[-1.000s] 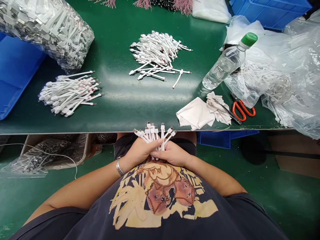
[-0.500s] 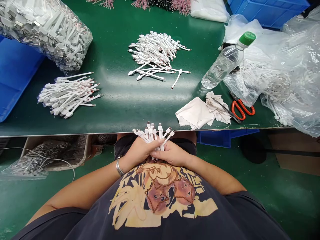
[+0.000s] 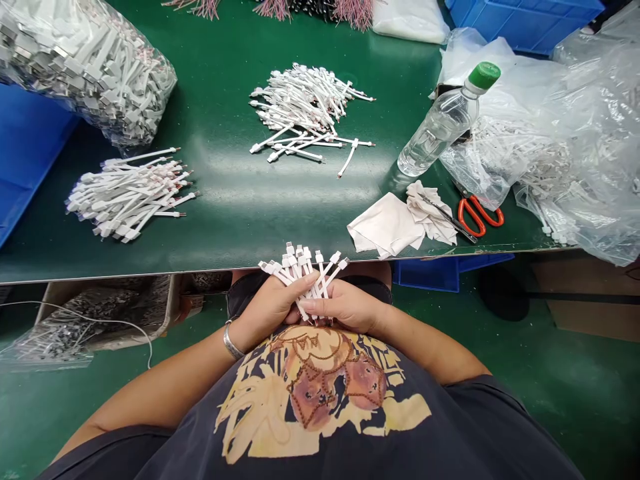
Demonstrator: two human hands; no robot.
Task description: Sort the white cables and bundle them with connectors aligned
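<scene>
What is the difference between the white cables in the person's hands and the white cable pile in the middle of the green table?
The cables in the hands are a small, tight bunch, while the middle pile is much larger and looser. The bunch points upward with its plug ends fanned, gripped by the left hand and the right hand, while the pile lies flat on the green table. Both are short white cables.

Water bottle w/ green cap (image 3: 439, 130), orange-handled scissors (image 3: 480, 217), white cloth (image 3: 385, 227), blue crate (image 3: 520, 20), green workbench (image 3: 240, 217)
</scene>
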